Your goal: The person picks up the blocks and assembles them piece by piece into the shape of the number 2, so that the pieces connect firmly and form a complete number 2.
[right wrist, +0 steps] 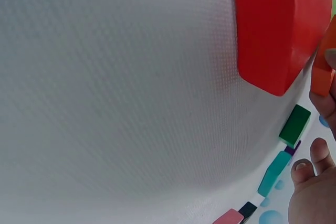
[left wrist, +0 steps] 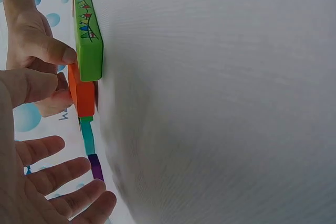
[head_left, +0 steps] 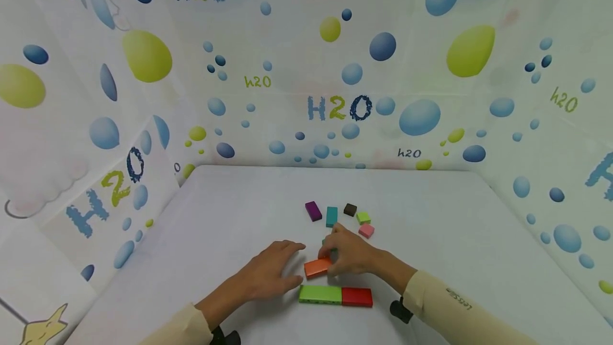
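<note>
On the head view I found the orange block (head_left: 314,268) at the fingertips of the right hand (head_left: 353,253), its right end pinched between thumb and curled fingers. The left hand (head_left: 269,273) stood just beside the block's left end, thumb and fingers parted, holding nothing. Nearer the camera, the light green block (head_left: 320,294) and the red block (head_left: 357,297) lay end to end on the white table (head_left: 230,206). Beyond the right hand I logged a purple block (head_left: 313,211), a teal block (head_left: 331,217), a black block (head_left: 350,210), a lime block (head_left: 363,218) and a pink block (head_left: 366,230). The wall covering (head_left: 297,36) read "H2O" and "h2o" repeatedly; lettering on the right sleeve (head_left: 455,302) I could not read with certainty. Both forearms reached forward and inward.

On the left wrist view I saw the left fingers spread wide, with the thumb near the orange block. The light green block bore a printed string of coloured pennants; I read no words on it.

On the right wrist view the red block loomed closest. The orange block showed at the right edge, the thumb upon its face; I could not tell whether it touched the table. A dark green block (right wrist: 295,125) lay beyond, near the teal one.
</note>
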Motion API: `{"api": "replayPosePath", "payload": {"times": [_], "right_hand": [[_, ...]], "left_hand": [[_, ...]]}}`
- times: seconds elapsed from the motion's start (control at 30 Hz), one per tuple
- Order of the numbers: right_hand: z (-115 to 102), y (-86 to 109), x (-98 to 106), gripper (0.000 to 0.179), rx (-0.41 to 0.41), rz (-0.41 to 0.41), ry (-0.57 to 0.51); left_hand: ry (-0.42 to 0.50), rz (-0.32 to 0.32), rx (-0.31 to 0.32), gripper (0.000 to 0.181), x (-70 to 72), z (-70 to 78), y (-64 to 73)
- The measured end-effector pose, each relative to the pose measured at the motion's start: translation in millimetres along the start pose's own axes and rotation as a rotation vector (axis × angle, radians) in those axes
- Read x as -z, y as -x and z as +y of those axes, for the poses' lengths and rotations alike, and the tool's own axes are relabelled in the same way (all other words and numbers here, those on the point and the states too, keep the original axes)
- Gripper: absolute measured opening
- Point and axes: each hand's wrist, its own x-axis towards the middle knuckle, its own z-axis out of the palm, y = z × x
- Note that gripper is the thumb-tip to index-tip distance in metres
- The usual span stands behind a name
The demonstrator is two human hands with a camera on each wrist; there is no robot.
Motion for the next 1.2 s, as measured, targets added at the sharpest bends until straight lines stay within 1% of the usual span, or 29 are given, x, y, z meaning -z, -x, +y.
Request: {"api": "replayPosePath", "payload": {"times": [0.2, 0.33, 0.53, 0.7, 0.8, 0.97, 1.07, 1.2], "right_hand": [[-0.8, 1.0, -2.4, 0.028, 0.013, -0.006, 0.001], [-3.0, 2.1, -3.1, 0.030, 0.037, 0.002, 0.024], [-3.7, 1.4, -5.1, 0.030, 0.061, 0.010, 0.073], [-3.3, -0.1, -6.8, 0.032, 0.062, 0.001, 0.058], [-2.7, 0.1, -7.8, 0.033, 0.062, 0.005, 0.049], [-1.9, 0.8, -6.9, 0.040, 0.068, 0.016, 0.060], [-1.2, 1.1, -5.4, 0.044, 0.056, 0.029, 0.056], [-0.7, 2.0, -2.4, 0.042, 0.052, 0.070, 0.057]], "left_hand": [[-0.017, -0.025, -0.018, 0.064, -1.0, 2.8, 6.8], [-0.027, -0.044, -0.033, 0.063, -2.0, 4.4, 11.6], [-0.026, -0.038, -0.068, 0.059, -4.6, 5.1, 18.2], [-0.002, -0.037, -0.100, 0.053, -6.0, 6.7, 20.4], [0.008, -0.037, -0.132, 0.050, -7.2, 8.3, 20.5], [0.012, -0.029, -0.200, 0.039, -8.0, 12.2, 21.3], [-0.002, -0.019, -0.250, 0.033, -8.4, 13.7, 21.1], [-0.029, 0.011, -0.336, 0.030, -9.5, 14.0, 20.9]]}}
